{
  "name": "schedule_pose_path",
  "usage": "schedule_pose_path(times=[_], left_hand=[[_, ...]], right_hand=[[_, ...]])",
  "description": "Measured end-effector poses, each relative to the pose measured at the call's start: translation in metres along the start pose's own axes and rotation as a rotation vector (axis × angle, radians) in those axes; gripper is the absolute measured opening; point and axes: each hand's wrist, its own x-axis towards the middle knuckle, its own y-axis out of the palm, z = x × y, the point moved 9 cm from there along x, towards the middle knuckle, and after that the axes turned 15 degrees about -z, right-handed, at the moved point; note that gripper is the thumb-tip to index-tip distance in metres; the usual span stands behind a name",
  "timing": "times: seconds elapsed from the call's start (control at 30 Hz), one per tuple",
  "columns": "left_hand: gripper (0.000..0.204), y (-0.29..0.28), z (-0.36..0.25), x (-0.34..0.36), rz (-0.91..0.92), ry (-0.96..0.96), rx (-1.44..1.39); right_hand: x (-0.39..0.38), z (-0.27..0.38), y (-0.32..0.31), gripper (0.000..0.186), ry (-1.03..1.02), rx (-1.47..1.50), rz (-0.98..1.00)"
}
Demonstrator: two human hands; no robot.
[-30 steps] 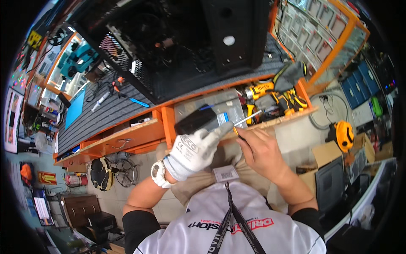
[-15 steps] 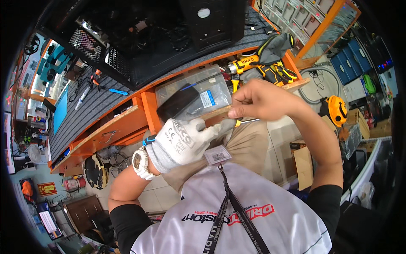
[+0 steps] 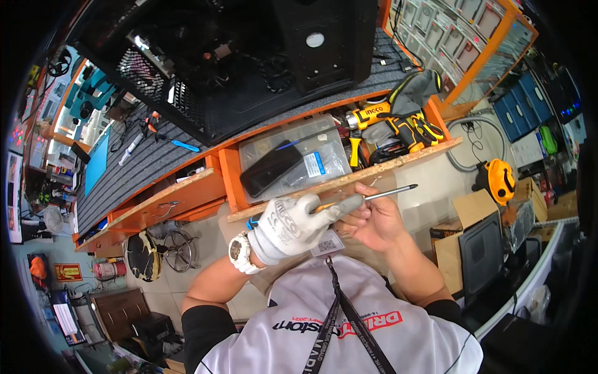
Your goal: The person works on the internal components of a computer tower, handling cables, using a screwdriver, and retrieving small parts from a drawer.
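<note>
My left hand point(image 3: 291, 223), in a white knit glove with grey fingertips, is closed around a screwdriver point(image 3: 398, 190). Part of its yellow handle shows between the gloved fingers, and its metal shaft points right, ending in a dark tip. Bare, my right hand point(image 3: 381, 225) is against the gloved fingertips, its fingers curled and its thumb raised. The shaft crosses between that thumb and the fingers, close to the handle; the exact contact is partly hidden. Both hands are in front of an open wooden drawer point(image 3: 398, 159), above my lap.
In the drawer lie a clear plastic box point(image 3: 324, 140) with a black phone-shaped slab point(image 3: 271, 168) on it, a yellow power tool point(image 3: 369, 116) and grey work gloves point(image 3: 414, 93). An open black computer case point(image 3: 249, 87) stands on the ridged bench mat. An open cardboard box point(image 3: 476, 212) is at right.
My right hand has come down and turned from above the gloved fingers to beside them. The screwdriver's shaft now points slightly upward to the right, more fully visible. The view has shifted a little.
</note>
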Motion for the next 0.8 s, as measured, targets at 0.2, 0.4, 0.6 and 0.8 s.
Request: schedule_pose_path(times=[0.2, 0.4, 0.6, 0.8], left_hand=[[0.054, 0.009, 0.016, 0.021, 0.056, -0.136, -0.392], [0.039, 0.02, 0.043, 0.109, 0.045, -0.016, -0.314], [0.072, 0.099, 0.087, 0.143, 0.194, -0.389, -0.541], [0.065, 0.162, 0.083, 0.13, 0.317, -0.68, -0.925]], right_hand=[[-0.007, 0.071, 0.025, 0.074, -0.699, -0.536, -0.024], [0.002, 0.13, 0.048, 0.046, -1.069, -0.636, -0.241], [0.021, 0.219, -0.003, 0.031, -1.071, -0.524, -0.432], [0.006, 0.351, -0.041, 0.024, -1.098, -0.511, -0.325]])
